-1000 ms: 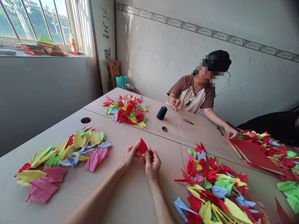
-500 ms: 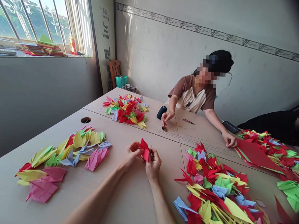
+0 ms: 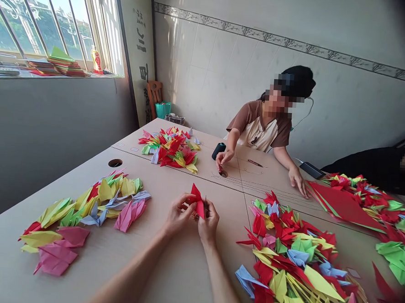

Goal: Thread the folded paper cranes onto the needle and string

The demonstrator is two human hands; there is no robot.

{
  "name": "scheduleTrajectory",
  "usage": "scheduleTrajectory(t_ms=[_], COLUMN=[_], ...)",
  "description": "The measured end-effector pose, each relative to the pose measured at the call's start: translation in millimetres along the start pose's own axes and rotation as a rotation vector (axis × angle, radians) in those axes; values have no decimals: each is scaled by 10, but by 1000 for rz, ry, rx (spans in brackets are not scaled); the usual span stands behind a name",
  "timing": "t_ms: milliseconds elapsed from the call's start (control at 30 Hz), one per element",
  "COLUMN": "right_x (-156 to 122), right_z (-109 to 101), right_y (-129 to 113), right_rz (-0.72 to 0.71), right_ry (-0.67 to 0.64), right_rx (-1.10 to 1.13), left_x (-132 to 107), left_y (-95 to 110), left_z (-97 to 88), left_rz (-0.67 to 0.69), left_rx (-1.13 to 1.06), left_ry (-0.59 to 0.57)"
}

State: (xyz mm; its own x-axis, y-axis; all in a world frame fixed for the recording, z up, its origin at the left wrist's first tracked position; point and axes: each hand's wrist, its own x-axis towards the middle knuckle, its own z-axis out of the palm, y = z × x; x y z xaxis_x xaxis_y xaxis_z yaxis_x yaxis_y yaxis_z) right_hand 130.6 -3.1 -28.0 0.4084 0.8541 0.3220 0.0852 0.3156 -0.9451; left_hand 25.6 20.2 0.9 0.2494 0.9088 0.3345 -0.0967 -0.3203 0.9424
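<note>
Above the middle of the table, my left hand pinches a red folded paper crane from the left, its tip pointing up. My right hand is closed at the crane's right edge, and a thin, dark, needle-like piece stands up from its fingers. I cannot tell whether this piece goes into the paper. Small reddish beads show on the table just behind my hands. A ring of coloured paper cranes lies to the left, and a larger heap of cranes to the right.
Across the table sits a co-worker, one hand at a hole, the other beside red paper sheets. A black thread spool and a far crane pile lie near. Another hole is at left.
The red crane has tilted slightly between my hands, and the beads behind show more. The co-worker's hand by the red sheets has moved left, off their corner.
</note>
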Motion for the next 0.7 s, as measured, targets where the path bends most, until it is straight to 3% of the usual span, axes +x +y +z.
scheduleTrajectory(t_ms=[233, 467, 700], right_x=[2, -17, -68], right_z=[21, 42, 54], right_y=[-23, -89, -30], right_rz=[35, -11, -216], right_ry=[14, 185, 17], right_rx=[38, -25, -349], left_x=[-1, 17, 39], left_y=[0, 4, -95], left_z=[24, -12, -38], left_rz=[2, 36, 15], left_rx=[-41, -26, -55], left_ry=[44, 171, 250])
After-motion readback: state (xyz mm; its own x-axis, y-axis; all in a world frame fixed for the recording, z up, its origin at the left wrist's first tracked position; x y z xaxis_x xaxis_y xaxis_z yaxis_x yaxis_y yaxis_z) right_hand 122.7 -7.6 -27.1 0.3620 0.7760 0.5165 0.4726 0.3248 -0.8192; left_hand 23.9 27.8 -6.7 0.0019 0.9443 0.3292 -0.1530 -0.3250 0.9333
